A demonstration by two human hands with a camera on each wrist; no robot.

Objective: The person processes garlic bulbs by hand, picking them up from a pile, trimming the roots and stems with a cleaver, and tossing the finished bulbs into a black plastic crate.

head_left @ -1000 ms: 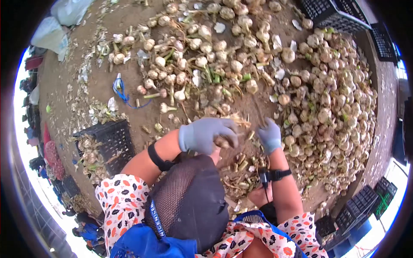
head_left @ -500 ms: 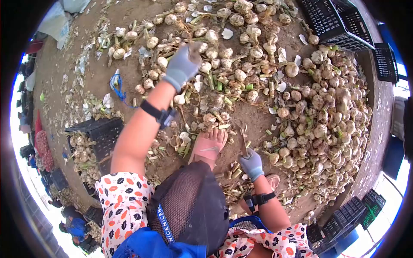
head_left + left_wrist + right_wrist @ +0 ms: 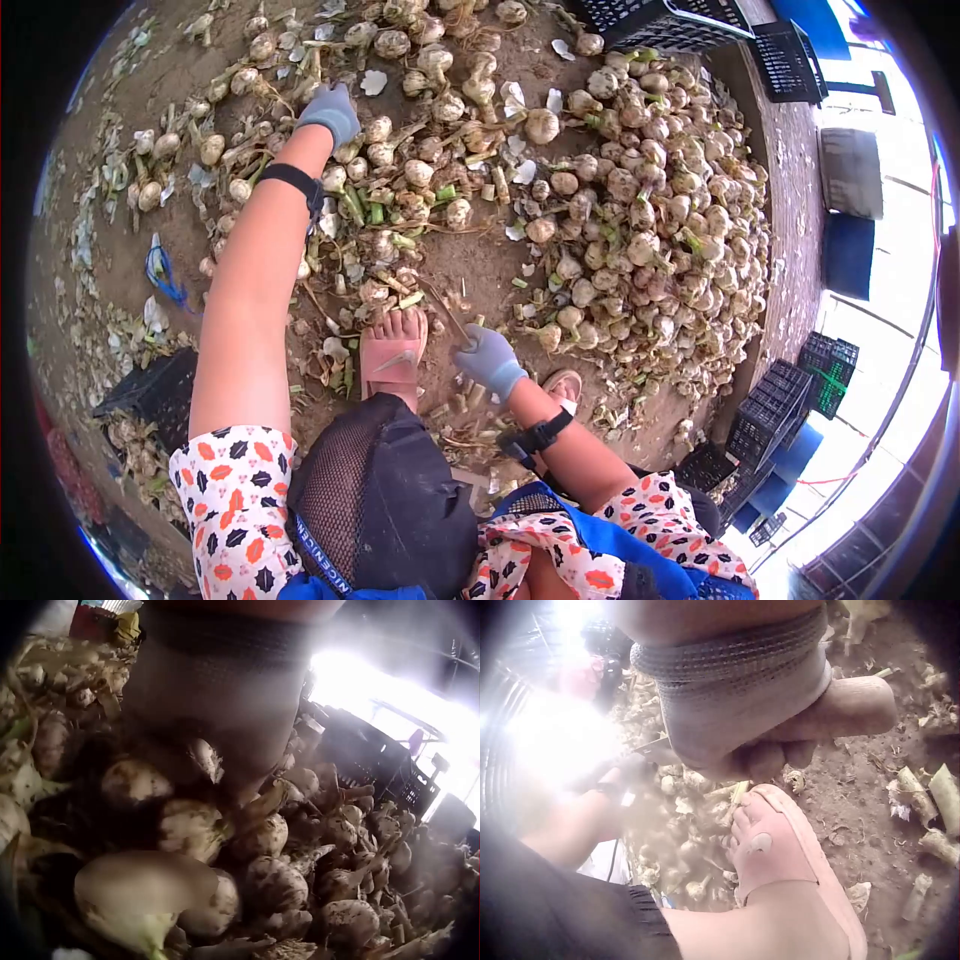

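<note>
In the head view the gloved left hand (image 3: 330,112) reaches down among garlic bulbs (image 3: 418,173) strewn on the ground, its fingertips hidden. From the left wrist, the glove (image 3: 217,697) hangs just over dirty bulbs (image 3: 276,882), and any grip is out of sight. The gloved right hand (image 3: 488,360) holds a thin blade (image 3: 448,314) pointing up and left, beside the sandalled foot (image 3: 392,350). In the right wrist view that hand (image 3: 735,720) has its fingers curled round a wooden handle (image 3: 855,709).
A large heap of garlic (image 3: 650,210) lies on the right against a low ledge (image 3: 795,200). Black crates stand at the top right (image 3: 680,28), lower right (image 3: 770,405) and lower left (image 3: 165,395). Cut stalks and peelings litter the soil; a blue cord (image 3: 165,278) lies left.
The left hand has gone from near the blade, where it held garlic, out to the strewn bulbs. The right hand keeps the tool low near the feet. The head view has turned right.
</note>
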